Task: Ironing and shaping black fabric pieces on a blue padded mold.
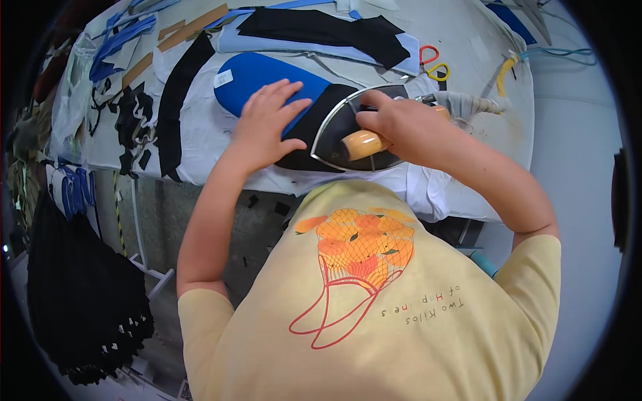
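Observation:
My right hand (404, 127) is wrapped round the wooden handle of a dark iron (329, 137) with a shiny metal rim. Under the iron lies a piece of black cloth (304, 150), stretched over a blue, round-ended pad (237, 93) that carries a small white label. Fingers spread, my left hand (267, 127) rests over the blue pad, its thumb reaching the black cloth just left of the iron. The iron hides part of the cloth.
Red-and-yellow-handled scissors (435, 63) lie beyond the iron. Black fabric pieces (307, 27) rest on light blue cloth at the back. A curved black strip (175, 113) and black scraps (132, 120) sit left. A wrapped hose (475, 107) leads right. Black cloth (80, 287) hangs lower left.

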Demonstrator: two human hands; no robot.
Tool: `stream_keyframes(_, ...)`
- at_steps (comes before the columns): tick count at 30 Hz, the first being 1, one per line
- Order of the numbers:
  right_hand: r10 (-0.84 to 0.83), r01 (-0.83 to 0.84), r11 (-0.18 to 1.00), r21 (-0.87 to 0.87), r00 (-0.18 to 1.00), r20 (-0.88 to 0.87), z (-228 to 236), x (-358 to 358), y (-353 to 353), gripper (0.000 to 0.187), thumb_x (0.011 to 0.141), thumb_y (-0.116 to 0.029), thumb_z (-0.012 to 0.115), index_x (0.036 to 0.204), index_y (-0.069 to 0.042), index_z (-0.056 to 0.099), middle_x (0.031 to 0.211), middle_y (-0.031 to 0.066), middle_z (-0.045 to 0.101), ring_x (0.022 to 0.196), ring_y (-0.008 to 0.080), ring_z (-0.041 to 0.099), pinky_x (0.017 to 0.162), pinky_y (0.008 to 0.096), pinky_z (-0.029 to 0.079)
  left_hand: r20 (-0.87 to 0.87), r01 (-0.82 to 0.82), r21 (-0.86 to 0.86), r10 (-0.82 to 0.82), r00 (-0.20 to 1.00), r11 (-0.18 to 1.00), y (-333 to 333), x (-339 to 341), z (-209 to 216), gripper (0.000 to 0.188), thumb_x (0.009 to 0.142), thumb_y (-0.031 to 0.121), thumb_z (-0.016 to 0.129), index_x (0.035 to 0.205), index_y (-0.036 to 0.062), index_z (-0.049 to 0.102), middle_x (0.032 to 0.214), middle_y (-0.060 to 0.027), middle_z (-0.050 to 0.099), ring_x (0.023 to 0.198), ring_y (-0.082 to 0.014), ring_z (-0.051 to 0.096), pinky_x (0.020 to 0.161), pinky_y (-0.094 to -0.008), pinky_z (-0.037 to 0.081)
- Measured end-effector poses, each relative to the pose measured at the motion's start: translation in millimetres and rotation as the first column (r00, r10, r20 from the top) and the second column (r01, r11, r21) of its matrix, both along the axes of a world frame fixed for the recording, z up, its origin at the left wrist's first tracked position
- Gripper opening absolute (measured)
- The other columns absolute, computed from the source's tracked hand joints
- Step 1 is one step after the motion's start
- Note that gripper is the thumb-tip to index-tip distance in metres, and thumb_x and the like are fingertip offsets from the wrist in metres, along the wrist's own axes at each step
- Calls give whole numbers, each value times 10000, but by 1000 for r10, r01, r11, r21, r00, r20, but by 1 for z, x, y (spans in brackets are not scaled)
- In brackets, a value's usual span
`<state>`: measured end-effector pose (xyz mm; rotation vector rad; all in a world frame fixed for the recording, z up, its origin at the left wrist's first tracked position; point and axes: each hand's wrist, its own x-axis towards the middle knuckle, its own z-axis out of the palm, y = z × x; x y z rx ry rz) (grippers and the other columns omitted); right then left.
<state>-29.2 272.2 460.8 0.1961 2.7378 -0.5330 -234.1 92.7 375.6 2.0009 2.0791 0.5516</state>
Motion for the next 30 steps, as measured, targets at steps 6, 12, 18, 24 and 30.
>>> stream_keyframes(6,264,-265,964,15,964,16,6,-32,-34,253,800,-36,659,1044,-67,601,957,144,556,806,337,679,670,429,540,86,-267,82,260,962,960,-27,-9,3,504,787,64,734,1269,159,622,1443,-63,494,1376,-291,409,1118,-448,344)
stream_keyframes(12,-129,125,991,47,989,77,-2,11,6,323,778,-41,716,1081,-106,624,1081,115,620,979,362,659,800,452,544,6,-365,179,370,929,914,-71,-14,1,327,839,55,675,1160,114,669,1295,-73,606,1257,-298,520,1049,-433,401)
stream_keyframes(18,-448,448,894,19,891,79,-43,85,57,396,761,-106,786,1118,-109,613,1165,108,598,1039,372,621,860,440,513,347,-525,-119,531,773,843,-76,21,-39,323,894,337,683,963,21,672,1060,-128,664,1029,-352,590,919,-441,452)
stream_keyframes(24,-666,661,742,111,746,7,-119,132,73,399,779,-200,797,1125,-113,619,1219,113,582,1096,372,604,899,454,498,542,-441,-195,471,696,876,-72,37,-69,310,837,261,758,889,-12,621,1051,-157,636,1000,-363,566,883,-421,454)
stream_keyframes(30,-446,510,859,-50,696,-563,-122,40,18,387,851,-345,740,1100,-61,650,1154,128,657,1091,321,602,967,412,442,452,-548,42,473,756,835,-68,66,-51,263,785,173,793,865,1,611,960,-132,645,942,-338,584,837,-401,464)
